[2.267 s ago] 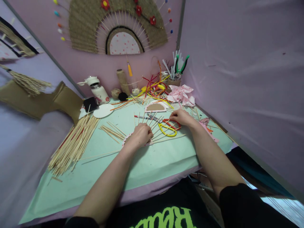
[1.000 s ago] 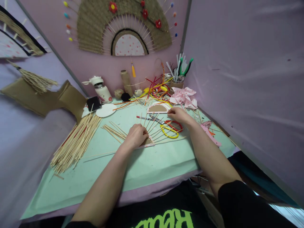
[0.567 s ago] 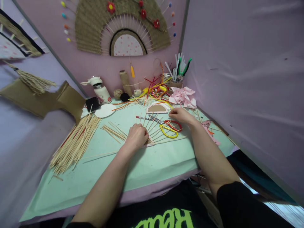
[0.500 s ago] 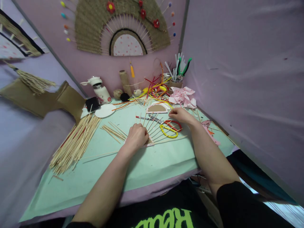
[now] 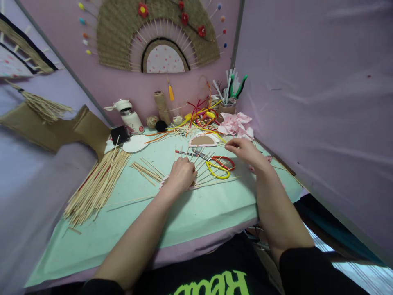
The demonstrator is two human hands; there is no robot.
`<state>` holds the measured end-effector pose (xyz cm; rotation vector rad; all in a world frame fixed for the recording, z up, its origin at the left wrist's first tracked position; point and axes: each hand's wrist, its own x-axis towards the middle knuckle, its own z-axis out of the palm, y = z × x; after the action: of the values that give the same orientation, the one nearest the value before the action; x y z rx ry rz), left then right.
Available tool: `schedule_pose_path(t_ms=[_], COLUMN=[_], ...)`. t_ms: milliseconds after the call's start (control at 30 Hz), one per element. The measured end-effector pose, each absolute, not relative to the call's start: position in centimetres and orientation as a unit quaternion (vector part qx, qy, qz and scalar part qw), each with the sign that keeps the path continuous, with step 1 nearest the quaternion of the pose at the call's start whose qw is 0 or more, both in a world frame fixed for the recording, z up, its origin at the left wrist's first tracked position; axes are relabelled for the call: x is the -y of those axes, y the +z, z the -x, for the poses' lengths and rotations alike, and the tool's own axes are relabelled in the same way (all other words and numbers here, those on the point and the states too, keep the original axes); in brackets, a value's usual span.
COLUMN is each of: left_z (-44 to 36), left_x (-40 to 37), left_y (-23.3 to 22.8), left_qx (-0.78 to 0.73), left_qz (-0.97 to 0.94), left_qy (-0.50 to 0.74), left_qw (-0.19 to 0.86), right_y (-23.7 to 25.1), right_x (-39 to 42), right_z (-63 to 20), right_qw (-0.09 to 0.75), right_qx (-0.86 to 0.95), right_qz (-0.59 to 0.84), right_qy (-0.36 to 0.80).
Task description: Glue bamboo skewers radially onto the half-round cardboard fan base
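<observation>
Left hand down on the stick fan, right hand up beside it

Your left hand (image 5: 181,174), fingers curled, rests on the half-round piece (image 5: 194,186) near the middle of the tabletop (image 5: 215,213); I cannot tell whether it pinches anything. Your right hand (image 5: 242,149) hangs toward the tabletop's right edge, thumb and fingertips close together; whether something thin sits between them is too small to tell. Thin sticks (image 5: 206,180) fan out from the piece, several crossing the scissors (image 5: 208,157) with red and yellow handles. Beyond the scissors, toward the back edge, lies a pale-trimmed brown half-round (image 5: 202,141). Pink cloth (image 5: 236,125) sits crumpled at the back right corner. A large stick bundle (image 5: 95,188) runs along the left edge.
</observation>
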<state>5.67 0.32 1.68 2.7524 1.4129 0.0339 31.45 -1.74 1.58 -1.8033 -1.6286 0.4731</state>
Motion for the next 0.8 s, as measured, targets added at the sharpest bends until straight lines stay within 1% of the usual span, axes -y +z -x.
schedule_pose_path(t_ms=[100,200,267,333,433,500,567,633,800], left_z=[-6.4,-6.6,-6.5,-6.1,-5.2,-4.5,-3.9,-3.4,-2.8], left_x=[-0.3,-0.1,0.1,0.2,0.4,0.5,0.5,0.4,0.3], left_y=[1.4,1.4,1.5,1.8,2.2,2.4,2.4,2.1,1.5], left_qx=[-0.454,-0.462,-0.473,-0.481,-0.493,-0.51,-0.524,-0.528,-0.532], left_qz=[-0.891,-0.887,-0.88,-0.871,-0.834,-0.786,-0.74,-0.713,-0.685], left_qy=[-0.002,0.015,0.047,0.098,0.223,0.306,0.36,0.389,0.42], left_qw=[0.011,0.008,0.011,0.032,0.108,0.171,0.221,0.249,0.267], right_y=[2.6,3.1,2.8,1.7,-0.6,-1.8,-2.6,-3.0,-3.4], right_x=[5.3,9.0,11.1,12.7,14.1,14.4,14.2,13.8,13.2], right_z=[-32.3,-33.6,-34.4,-35.1,-35.7,-35.8,-35.6,-35.4,-35.1], right_qw=[0.36,0.342,0.294,0.217,0.096,0.049,0.026,0.016,0.017], right_qx=[0.608,0.581,0.567,0.561,0.54,0.527,0.517,0.514,0.525], right_qz=[0.694,0.731,0.766,0.799,0.835,0.847,0.853,0.854,0.843], right_qy=[0.139,0.107,0.081,0.03,-0.04,-0.057,-0.062,-0.073,-0.115])
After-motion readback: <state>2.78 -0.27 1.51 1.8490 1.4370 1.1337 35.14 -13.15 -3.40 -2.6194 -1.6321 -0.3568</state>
